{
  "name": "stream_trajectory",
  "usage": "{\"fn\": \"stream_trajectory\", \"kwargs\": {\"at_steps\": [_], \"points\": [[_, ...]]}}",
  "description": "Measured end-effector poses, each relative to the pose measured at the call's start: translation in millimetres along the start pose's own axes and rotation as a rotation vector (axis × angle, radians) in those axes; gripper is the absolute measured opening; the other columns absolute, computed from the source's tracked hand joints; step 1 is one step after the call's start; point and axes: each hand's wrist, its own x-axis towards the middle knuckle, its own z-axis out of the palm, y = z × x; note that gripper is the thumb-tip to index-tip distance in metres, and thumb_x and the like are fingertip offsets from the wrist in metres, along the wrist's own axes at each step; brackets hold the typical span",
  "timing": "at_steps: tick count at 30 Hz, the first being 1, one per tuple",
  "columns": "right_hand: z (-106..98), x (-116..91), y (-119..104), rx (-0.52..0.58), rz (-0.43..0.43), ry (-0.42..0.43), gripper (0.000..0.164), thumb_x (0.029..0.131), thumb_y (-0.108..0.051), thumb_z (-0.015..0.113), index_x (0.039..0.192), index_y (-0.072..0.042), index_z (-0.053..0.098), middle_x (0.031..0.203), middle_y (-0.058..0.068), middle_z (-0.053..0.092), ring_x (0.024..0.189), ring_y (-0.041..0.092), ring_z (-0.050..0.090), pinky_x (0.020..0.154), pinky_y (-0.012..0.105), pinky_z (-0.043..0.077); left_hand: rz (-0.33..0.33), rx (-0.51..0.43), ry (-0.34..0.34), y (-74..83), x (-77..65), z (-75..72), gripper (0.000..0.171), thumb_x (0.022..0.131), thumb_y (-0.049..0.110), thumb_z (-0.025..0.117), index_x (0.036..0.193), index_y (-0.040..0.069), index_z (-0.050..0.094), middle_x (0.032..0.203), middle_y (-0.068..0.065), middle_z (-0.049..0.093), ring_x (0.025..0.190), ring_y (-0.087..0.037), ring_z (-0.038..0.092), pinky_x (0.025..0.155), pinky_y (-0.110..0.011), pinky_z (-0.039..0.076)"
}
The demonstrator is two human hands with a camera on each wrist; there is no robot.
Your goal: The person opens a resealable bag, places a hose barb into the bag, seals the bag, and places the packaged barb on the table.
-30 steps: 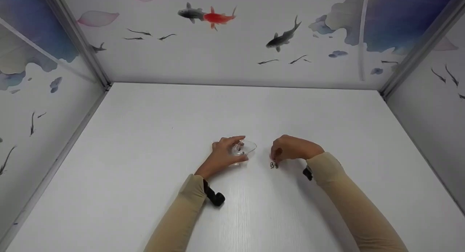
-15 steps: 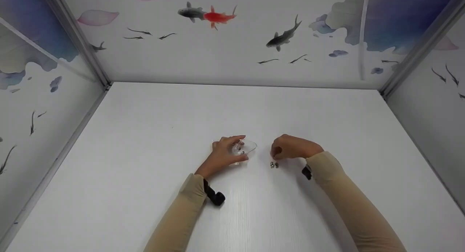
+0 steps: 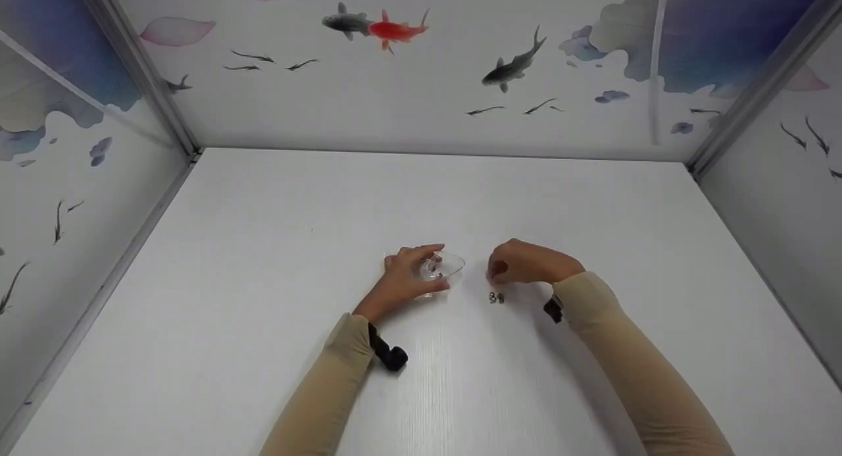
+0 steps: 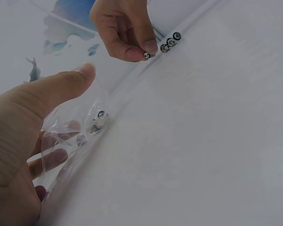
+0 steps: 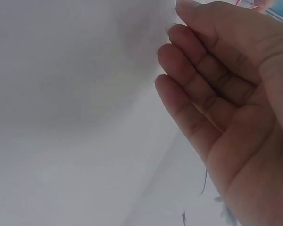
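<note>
My left hand [image 3: 404,277] holds a clear plastic bag [image 4: 66,117], its thumb on one side and its fingers on the other. Inside the bag lie a few small silver-and-black beads [image 4: 99,123]. Thumb and index finger of my right hand [image 3: 529,262] pinch a small silver-and-black bead [image 4: 147,55], seen in the left wrist view. Just in front of that hand, several similar beads [image 3: 496,299] sit close together on the table. In the right wrist view the right fingers [image 5: 179,94] are bent, and the pinched bead is out of sight.
Both hands are over a white table [image 3: 421,390]. White panels with painted fish and leaves stand along its back [image 3: 421,101] and both sides. A black wrist strap with a camera [image 3: 391,357] is on the left arm.
My right hand has moved slightly up and away from the loose beads, with one bead between its fingertips. The left hand and the bag have stayed in place.
</note>
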Motion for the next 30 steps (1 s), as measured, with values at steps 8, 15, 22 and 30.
{"fn": "stream_trajectory", "kwargs": {"at_steps": [8, 15, 22, 30], "points": [[-3, 5, -4, -0.007, 0.007, 0.020, 0.012, 0.090, -0.010, 0.064, 0.098, -0.011, 0.073, 0.096, 0.001, 0.069, 0.086, 0.015, 0.059, 0.083, 0.035, 0.052, -0.007, 0.009, -0.003, 0.5, -0.7, 0.0, 0.072, 0.077, 0.045, 0.078, 0.139, 0.023, 0.051, 0.122, 0.004, 0.065, 0.116, -0.018, 0.048, 0.099, -0.043, 0.019], [-8, 8, -12, -0.002, -0.070, 0.058, 0.011, 0.090, -0.009, 0.066, 0.099, -0.007, 0.073, 0.095, 0.003, 0.069, 0.087, 0.016, 0.061, 0.083, 0.035, 0.053, 0.009, 0.004, -0.009, 1.5, -0.6, -0.9, 0.072, 0.077, 0.043, 0.078, 0.140, 0.022, 0.051, 0.128, 0.002, 0.062, 0.118, -0.018, 0.047, 0.101, -0.044, 0.018], [-13, 12, -21, -0.024, -0.148, 0.098, 0.012, 0.090, -0.007, 0.066, 0.098, -0.006, 0.073, 0.095, 0.004, 0.070, 0.088, 0.017, 0.063, 0.083, 0.035, 0.053, 0.029, 0.003, -0.011, 1.1, 0.3, -1.1, 0.071, 0.078, 0.042, 0.078, 0.140, 0.021, 0.051, 0.131, 0.001, 0.061, 0.118, -0.019, 0.048, 0.100, -0.045, 0.018], [-17, 18, -31, -0.025, -0.172, 0.111, 0.013, 0.090, -0.007, 0.065, 0.100, -0.004, 0.073, 0.098, 0.006, 0.070, 0.091, 0.019, 0.064, 0.084, 0.036, 0.053, 0.016, 0.005, -0.012, 1.1, 0.8, -0.5, 0.072, 0.077, 0.042, 0.078, 0.140, 0.022, 0.051, 0.131, 0.002, 0.061, 0.117, -0.019, 0.048, 0.099, -0.044, 0.018]]}}
